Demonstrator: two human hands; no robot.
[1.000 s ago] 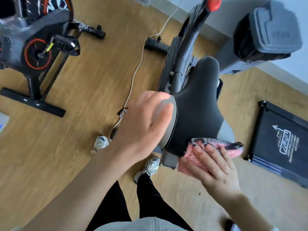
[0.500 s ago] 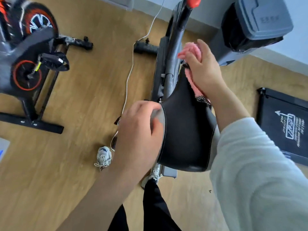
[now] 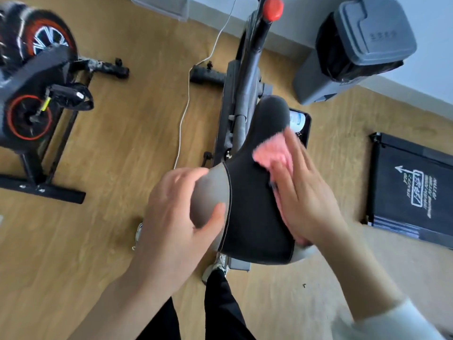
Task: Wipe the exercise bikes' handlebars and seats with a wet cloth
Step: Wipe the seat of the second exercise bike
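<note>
A black seat (image 3: pixel 255 192) with grey side panels tops the grey exercise bike (image 3: pixel 245 77) in front of me. My left hand (image 3: pixel 176 217) grips the seat's grey left rear edge, fingers and thumb curled round it. My right hand (image 3: pixel 304 192) lies flat on a pink cloth (image 3: pixel 272 153), pressing it against the seat's right side with straight fingers. The cloth sticks out past my fingertips near the seat's narrow nose. A red knob (image 3: pixel 273 7) shows on the bike's post ahead. The handlebars are out of view.
A second bike (image 3: pixel 36 99) with red-rimmed wheels stands at the left. A white cable (image 3: pixel 183 114) runs over the wooden floor. A grey lidded bin (image 3: pixel 355 45) stands by the wall, and a black folded treadmill (image 3: pixel 414 192) lies at the right. My shoes show below the seat.
My right hand has slid the pink cloth back from the seat's nose along its right side toward the rear. Before that it swept from the rear to the nose. My left hand kept its grip.
</note>
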